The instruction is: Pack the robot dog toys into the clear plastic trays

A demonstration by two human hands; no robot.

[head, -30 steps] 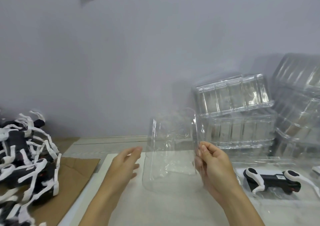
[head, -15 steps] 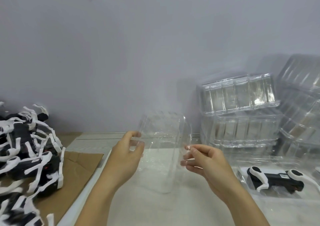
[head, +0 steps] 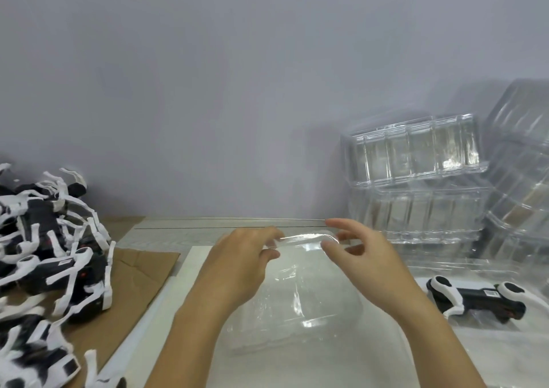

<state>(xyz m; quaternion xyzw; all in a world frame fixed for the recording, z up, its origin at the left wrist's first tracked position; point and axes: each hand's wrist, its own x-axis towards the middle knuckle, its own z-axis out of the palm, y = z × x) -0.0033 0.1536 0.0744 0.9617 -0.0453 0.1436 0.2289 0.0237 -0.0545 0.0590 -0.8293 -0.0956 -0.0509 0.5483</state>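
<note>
A clear plastic tray lies nearly flat on the white table surface in front of me, its far rim raised a little. My left hand pinches that far rim at its left corner. My right hand has its fingers curled at the rim's right corner; whether they grip it is hard to tell. A heap of black-and-white robot dog toys lies at the left. One more robot dog toy lies on its side at the right.
Stacks of clear plastic trays stand against the wall at the back right. Brown cardboard lies under the toy heap. The white board covers the table's middle.
The tray, held upright between both hands a second ago, has been tipped down toward the table. Both hands moved to its far rim. The camera tilted downward.
</note>
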